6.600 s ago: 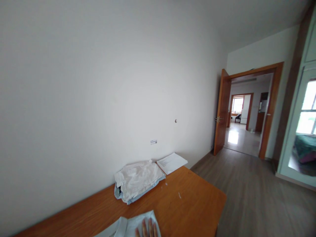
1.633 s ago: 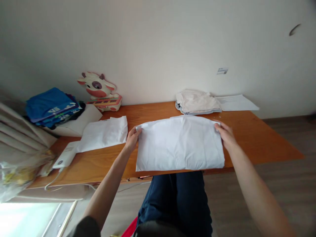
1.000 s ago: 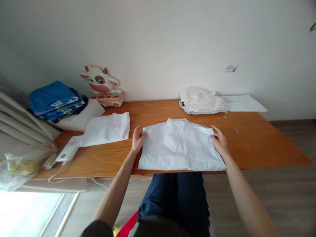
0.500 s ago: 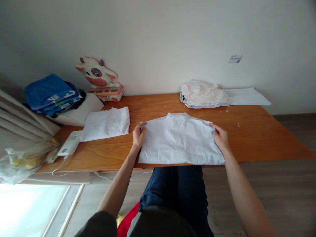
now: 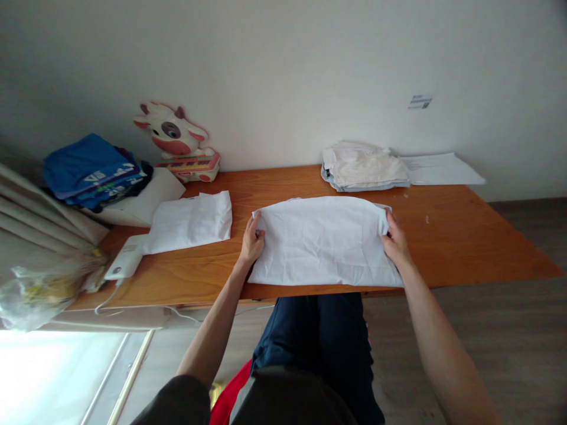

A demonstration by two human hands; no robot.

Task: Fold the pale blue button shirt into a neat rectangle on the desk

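A white shirt (image 5: 323, 242) lies folded on the wooden table (image 5: 469, 248) right in front of me, its near edge at the table's front. My left hand (image 5: 252, 239) pinches its left edge and my right hand (image 5: 394, 242) pinches its right edge. The far part of the shirt is lifted off the table and arches up between the two hands.
A second folded white garment (image 5: 190, 221) lies to the left. A pile of folded pale clothes (image 5: 363, 168) and papers (image 5: 440, 168) sit by the wall. A cow-shaped toy (image 5: 177, 141), blue folded clothes (image 5: 88, 171), a white charger (image 5: 124, 265) and a plastic bag (image 5: 35, 289) are at the far left.
Half a second ago the shirt lay flat with its collar showing; now both hands have lifted its far part up and toward me, hiding the collar.
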